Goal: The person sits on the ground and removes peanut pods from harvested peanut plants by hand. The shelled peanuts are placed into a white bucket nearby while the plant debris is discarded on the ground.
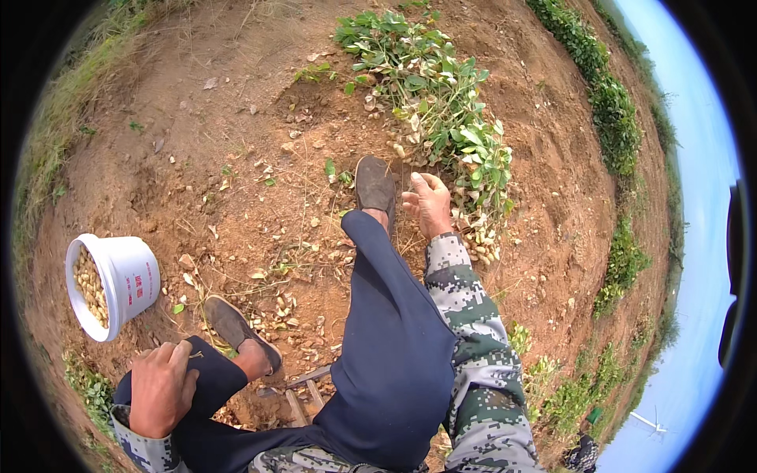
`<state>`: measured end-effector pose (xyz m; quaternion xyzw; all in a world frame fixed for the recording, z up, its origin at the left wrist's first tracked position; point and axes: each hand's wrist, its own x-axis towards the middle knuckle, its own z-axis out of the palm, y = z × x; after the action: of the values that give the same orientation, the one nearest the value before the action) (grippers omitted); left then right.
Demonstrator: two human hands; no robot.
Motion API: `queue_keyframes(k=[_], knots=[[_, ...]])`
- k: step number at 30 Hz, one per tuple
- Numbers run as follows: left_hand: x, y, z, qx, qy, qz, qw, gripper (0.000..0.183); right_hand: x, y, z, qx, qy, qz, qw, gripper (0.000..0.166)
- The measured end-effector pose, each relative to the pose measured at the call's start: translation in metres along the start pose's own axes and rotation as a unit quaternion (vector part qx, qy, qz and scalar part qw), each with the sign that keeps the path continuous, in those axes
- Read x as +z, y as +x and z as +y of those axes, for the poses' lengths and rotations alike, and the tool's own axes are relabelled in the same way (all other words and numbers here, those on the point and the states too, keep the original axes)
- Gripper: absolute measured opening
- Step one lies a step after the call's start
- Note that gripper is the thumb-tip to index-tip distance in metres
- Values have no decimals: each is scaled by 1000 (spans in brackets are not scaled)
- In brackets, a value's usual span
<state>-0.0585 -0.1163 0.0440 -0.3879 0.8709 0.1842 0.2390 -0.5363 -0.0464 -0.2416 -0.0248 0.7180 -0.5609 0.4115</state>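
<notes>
My left hand (pixel 158 384) lies over my left knee, its fingers bent. A thin dry stem (pixel 196 355) shows at its fingertips; whether I grip it is unclear. Beyond my right knee, my right hand (pixel 432 204) is raised beside a row of pulled peanut plants (pixel 437 88), thumb and fingers apart with nothing visible between them. Pale peanut pods (pixel 484 248) cluster at the near end of the row, just right of that wrist. To the left, a white plastic bucket (pixel 136 275) bearing red writing leans towards me, holding many peanuts (pixel 90 287).
My shoes (pixel 376 184) stand on dry reddish soil (pixel 236 154) with scattered pods and leaf litter (pixel 287 307). Below me are slats of a low wooden seat (pixel 304 402). Green crop rows (pixel 615 118) run along the right. A person (pixel 582 455) is partly visible at lower right.
</notes>
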Motion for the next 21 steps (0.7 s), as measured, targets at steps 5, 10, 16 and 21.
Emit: queue_keyframes(k=[5, 10, 16, 21], knots=[[-6, 10, -1, 1, -25, 0, 1000, 40, 46, 59, 8, 130, 106, -2, 986, 45], [-5, 9, -1, -12, -36, -2, 999, 41, 67, 69, 10, 111, 220, -7, 969, 19], [-5, 3, -3, -3, -44, -13, 999, 39, 51, 34, -40, 46, 280, -18, 959, 6], [-11, -8, 0, 34, -30, 25, 999, 27, 29, -48, -118, -63, 166, -87, 980, 10]])
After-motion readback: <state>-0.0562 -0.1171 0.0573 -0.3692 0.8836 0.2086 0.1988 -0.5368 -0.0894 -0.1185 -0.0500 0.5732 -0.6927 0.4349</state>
